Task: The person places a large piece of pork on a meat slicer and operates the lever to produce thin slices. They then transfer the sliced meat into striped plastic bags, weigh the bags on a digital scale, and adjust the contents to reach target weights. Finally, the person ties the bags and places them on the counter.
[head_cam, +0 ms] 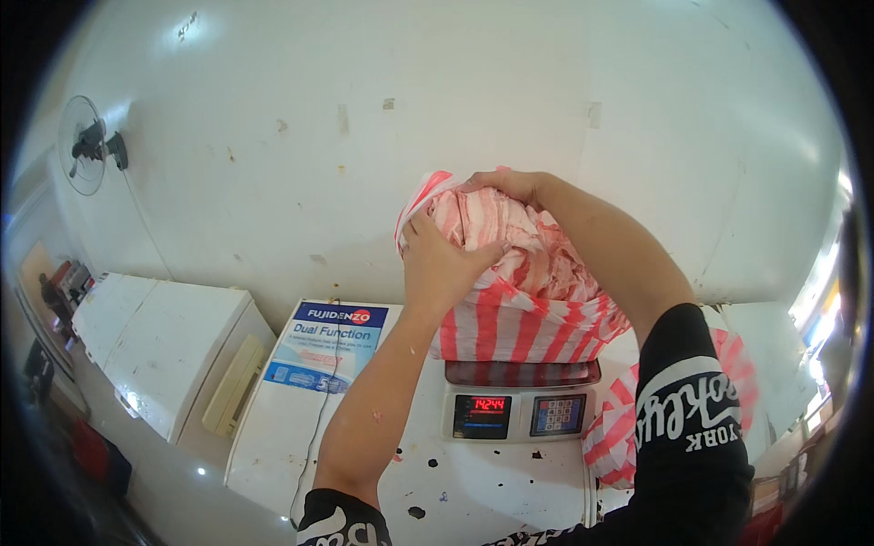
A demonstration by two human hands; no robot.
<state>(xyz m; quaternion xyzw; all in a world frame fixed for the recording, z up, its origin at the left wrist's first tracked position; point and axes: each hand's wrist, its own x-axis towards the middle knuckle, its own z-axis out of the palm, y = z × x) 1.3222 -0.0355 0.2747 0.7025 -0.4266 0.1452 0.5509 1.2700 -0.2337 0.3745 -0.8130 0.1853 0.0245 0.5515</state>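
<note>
A red-and-white striped plastic bag [522,334] sits on the digital scale [519,413], its mouth spread wide. Raw sliced meat [495,222], pink with pale fat, fills the bag and rises in a bunched stack at the back. My left hand [444,263] clasps this stack from the left and front, thumb lying across the slices and fingers at the bag's rim. From behind and above on the right, my right hand [509,185] curves over the same stack; its fingers are partly hidden. Red digits glow on the scale's display [481,416].
Under the scale is a white chest freezer [471,491] with a Fujidenzo sticker [328,348] and a dark cord [321,409]. Another striped bag [614,437] lies right, partly behind my sleeve. A second white freezer [164,348] stands left, below a wall fan [89,145]. A pale wall rises behind.
</note>
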